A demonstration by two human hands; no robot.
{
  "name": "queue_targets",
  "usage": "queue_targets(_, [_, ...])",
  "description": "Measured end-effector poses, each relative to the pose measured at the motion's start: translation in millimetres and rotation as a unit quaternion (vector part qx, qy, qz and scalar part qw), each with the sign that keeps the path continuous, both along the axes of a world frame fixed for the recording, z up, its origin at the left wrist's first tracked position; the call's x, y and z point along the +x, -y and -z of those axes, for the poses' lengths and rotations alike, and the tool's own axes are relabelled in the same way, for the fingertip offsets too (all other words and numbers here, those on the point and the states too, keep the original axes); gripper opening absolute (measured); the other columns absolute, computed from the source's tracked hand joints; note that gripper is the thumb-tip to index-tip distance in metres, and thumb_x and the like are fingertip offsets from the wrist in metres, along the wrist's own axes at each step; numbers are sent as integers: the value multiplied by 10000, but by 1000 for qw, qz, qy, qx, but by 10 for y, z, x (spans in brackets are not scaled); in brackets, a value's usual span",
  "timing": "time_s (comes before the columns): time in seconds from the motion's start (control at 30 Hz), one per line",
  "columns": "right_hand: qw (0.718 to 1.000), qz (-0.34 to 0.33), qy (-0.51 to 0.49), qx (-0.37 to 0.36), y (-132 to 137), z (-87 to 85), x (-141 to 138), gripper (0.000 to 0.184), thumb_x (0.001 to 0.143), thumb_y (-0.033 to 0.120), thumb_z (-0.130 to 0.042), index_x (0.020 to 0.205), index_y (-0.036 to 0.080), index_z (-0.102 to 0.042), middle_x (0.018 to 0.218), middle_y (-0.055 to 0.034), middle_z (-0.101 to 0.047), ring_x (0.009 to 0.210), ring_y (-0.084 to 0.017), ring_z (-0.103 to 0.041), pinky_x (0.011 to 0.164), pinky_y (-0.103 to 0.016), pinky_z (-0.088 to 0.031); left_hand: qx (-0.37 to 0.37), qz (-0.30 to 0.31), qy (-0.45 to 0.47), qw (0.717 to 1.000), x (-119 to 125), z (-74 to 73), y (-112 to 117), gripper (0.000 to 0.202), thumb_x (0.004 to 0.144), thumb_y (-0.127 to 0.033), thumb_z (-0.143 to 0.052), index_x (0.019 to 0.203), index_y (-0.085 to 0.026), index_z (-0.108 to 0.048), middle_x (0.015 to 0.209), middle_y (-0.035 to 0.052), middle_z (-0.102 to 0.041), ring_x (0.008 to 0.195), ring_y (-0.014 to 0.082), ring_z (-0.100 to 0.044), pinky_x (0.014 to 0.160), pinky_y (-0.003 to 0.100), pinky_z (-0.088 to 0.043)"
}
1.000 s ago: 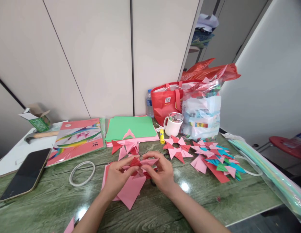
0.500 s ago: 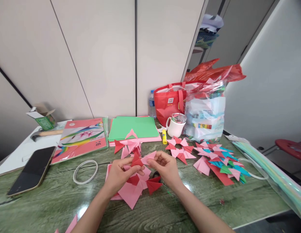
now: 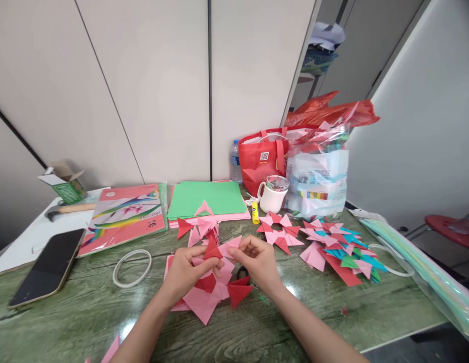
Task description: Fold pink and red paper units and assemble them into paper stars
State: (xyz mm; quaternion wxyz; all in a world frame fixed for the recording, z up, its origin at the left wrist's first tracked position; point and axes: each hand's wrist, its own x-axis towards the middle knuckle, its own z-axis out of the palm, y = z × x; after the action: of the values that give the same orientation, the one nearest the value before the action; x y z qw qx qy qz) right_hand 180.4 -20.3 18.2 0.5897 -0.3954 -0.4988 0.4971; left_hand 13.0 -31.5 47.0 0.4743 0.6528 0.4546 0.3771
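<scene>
Your left hand [image 3: 189, 270] pinches a red folded piece [image 3: 212, 248]; your right hand [image 3: 259, 263] pinches a pink folded piece [image 3: 230, 245] beside it, both above pink paper [image 3: 202, 306] on the surface [image 3: 374, 312]. Uneven pulling could tear them; squeezing harder might crease their points.

Bright, soft light, 2 strong glare spots on the tabletop [image 3: 389, 310].
</scene>
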Motion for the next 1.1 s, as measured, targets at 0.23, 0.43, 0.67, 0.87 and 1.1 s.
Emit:
queue_targets(0.23, [1000, 2, -10, -13, 2, -3, -14, 299, 578, 328, -766, 531, 171, -517, 448, 41, -555, 438, -100, -551, 448, -201, -429, -16, 3, 28, 999, 13, 19, 0, 183, 769, -285, -602, 713, -141, -700, 583, 44, -704, 612, 172, -635, 666, 247, -476])
queue_targets(0.43, [1000, -10, -22, -13, -17, 54, -14, 286, 583, 312, -769, 554, 168, -524, 461, 42, -566, 452, -104, -571, 468, -203, -445, -44, 26, 12, 999, -41, -13, -1, 180, 758, -291, -615, 720, -139, -705, 598, 53, -715, 591, 172, -644, 651, 246, -479])
queue_targets(0.67, [1000, 5, -21, -23, -12, 22, -21, 300, 556, 323, -778, 527, 167, -524, 453, 40, -558, 437, -96, -543, 447, -199, -418, -25, -24, 35, 999, -10, 51, -11, 158, 737, -282, -640, 756, -141, -709, 667, 74, -739, 681, 199, -674, 666, 243, -484])
queue_targets(0.87, [1000, -1, -8, -31, -3, -6, -12, 278, 568, 322, -766, 531, 165, -540, 461, 26, -580, 444, -98, -535, 457, -208, -419, -72, 5, 28, 997, -3, -7, -4, 154, 717, -282, -651, 716, -138, -704, 668, 71, -739, 637, 208, -690, 615, 244, -499])
queue_targets(1.1, [1000, 1, 6, -27, -2, 23, -8, 290, 568, 333, -767, 526, 164, -535, 470, 25, -576, 439, -90, -507, 449, -207, -389, -75, 3, 28, 997, -16, 2, -12, 177, 723, -302, -647, 740, -136, -704, 688, 71, -743, 686, 215, -697, 653, 253, -507])
